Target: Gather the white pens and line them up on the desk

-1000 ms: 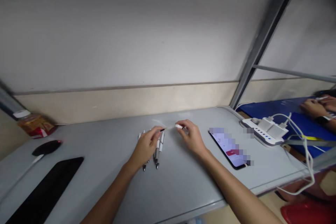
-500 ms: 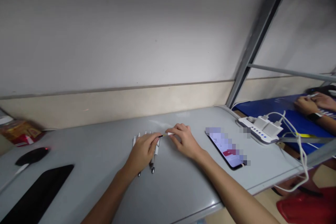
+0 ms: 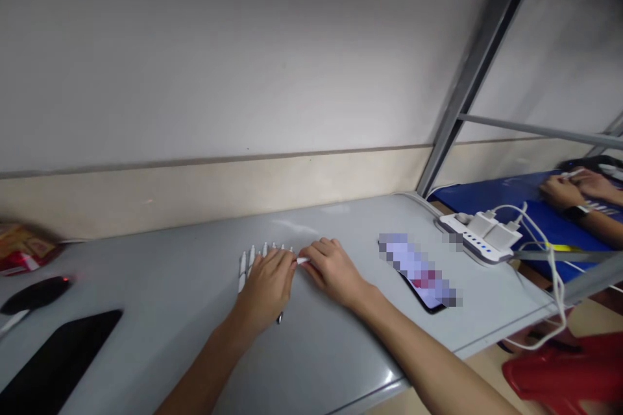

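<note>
On the grey table (image 3: 160,285) my left hand (image 3: 265,288) and my right hand (image 3: 333,270) meet fingertip to fingertip. Between them they pinch a small white pen (image 3: 302,260), which only shows as a short white piece. My left hand lies over a row of several white pens (image 3: 253,256), whose upper ends stick out beyond its knuckles. One pen tip (image 3: 279,318) peeks out below the left palm. Both hands have their fingers curled closed.
A phone (image 3: 421,272) with a lit screen lies right of my right hand. Behind it sits a white power strip (image 3: 479,237) with chargers and cables. A black mouse (image 3: 32,292) and dark pad (image 3: 53,366) lie at left. Another person's hands (image 3: 572,188) rest on a blue surface at far right.
My hands came together: the right hand brought its white piece onto the thin part held by the left. Both hands sank toward the table over the pens.
</note>
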